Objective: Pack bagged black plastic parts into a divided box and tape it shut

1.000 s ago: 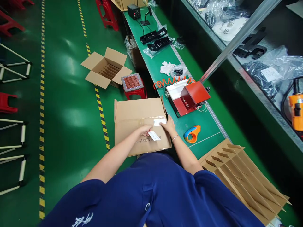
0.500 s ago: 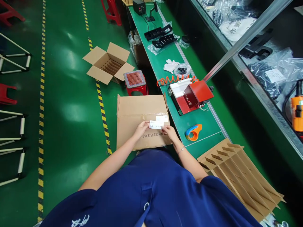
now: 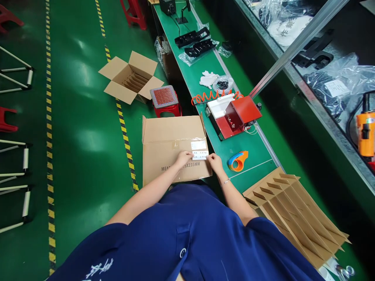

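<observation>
A white label [image 3: 200, 155] with handwriting lies over the side of a cardboard box [image 3: 164, 134]. My left hand [image 3: 184, 158] pinches the label's left edge. At its right end, the fingers of my right hand [image 3: 215, 162] grip the other edge. Just above it, a second white label [image 3: 198, 145] sits on the cardboard beside a strip of clear tape. Printed lettering on the box runs below, partly covered by my left hand. I cannot tell whether the held label touches the cardboard all along.
On the green workbench [image 3: 218, 146] stand an orange tape dispenser [image 3: 240, 160], a red machine [image 3: 234, 117] and black plastic parts [image 3: 200, 47]. Cardboard dividers [image 3: 295, 214] lie at the right. Beyond the box are a red stool [image 3: 165, 97] and an open carton [image 3: 133, 78].
Both hands have moved the label to the right, from overlapping the upper label to a place directly below it. The label now lies straighter. The camera view has shifted slightly.
</observation>
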`<state>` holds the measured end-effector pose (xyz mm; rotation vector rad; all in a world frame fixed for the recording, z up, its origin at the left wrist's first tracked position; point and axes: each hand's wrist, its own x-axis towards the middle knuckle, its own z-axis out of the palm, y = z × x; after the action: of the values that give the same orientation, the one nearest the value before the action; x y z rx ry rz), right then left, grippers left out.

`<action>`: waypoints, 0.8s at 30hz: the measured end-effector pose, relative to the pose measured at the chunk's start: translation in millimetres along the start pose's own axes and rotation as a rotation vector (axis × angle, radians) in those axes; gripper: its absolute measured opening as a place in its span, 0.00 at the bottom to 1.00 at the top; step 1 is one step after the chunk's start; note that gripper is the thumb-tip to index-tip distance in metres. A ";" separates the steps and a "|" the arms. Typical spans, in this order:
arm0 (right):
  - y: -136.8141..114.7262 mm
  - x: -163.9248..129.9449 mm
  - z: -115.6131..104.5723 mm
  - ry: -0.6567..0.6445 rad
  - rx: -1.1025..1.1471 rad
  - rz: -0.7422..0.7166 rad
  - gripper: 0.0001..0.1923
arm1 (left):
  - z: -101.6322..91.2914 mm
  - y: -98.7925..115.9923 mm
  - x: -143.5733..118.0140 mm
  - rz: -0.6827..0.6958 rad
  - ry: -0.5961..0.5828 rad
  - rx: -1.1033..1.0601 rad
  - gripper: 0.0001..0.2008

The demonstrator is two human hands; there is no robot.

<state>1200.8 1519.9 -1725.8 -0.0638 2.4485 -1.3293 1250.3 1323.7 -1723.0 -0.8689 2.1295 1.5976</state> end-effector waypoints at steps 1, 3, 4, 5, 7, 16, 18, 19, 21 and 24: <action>0.2 2.6 -0.1 -0.007 -0.004 0.002 0.14 | -1.4 0.8 2.2 0.010 0.006 0.025 0.12; 0.8 8.3 0.6 -0.022 -0.014 0.014 0.14 | -3.9 3.3 6.9 0.017 0.016 0.085 0.12; 1.1 11.3 1.2 -0.026 -0.021 0.021 0.14 | -4.6 5.3 9.3 0.016 0.019 0.119 0.11; 1.3 14.4 1.9 -0.027 -0.028 0.028 0.14 | -4.9 7.8 11.5 0.014 0.020 0.155 0.11; 1.6 20.4 3.1 -0.021 -0.046 0.039 0.13 | -4.3 14.0 14.7 0.006 0.020 0.228 0.11; 4.0 31.3 4.6 -0.015 -0.113 0.042 0.12 | -2.3 33.4 10.9 -0.037 0.033 0.415 0.11; 4.4 32.0 5.2 -0.020 -0.123 0.043 0.12 | -2.7 34.9 10.5 -0.043 0.029 0.445 0.11; 4.4 32.4 5.5 -0.024 -0.128 0.044 0.12 | -3.0 35.7 10.4 -0.046 0.025 0.461 0.11; 4.0 33.2 5.9 -0.030 -0.138 0.045 0.12 | -3.6 37.8 10.4 -0.053 0.016 0.494 0.11; 3.2 34.1 6.0 -0.037 -0.156 0.045 0.12 | -4.7 42.0 10.5 -0.062 -0.002 0.536 0.12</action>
<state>1171.3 1509.9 -1741.1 -0.0707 2.5027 -1.1067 1215.5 1324.0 -1696.8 -0.7368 2.3305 0.9160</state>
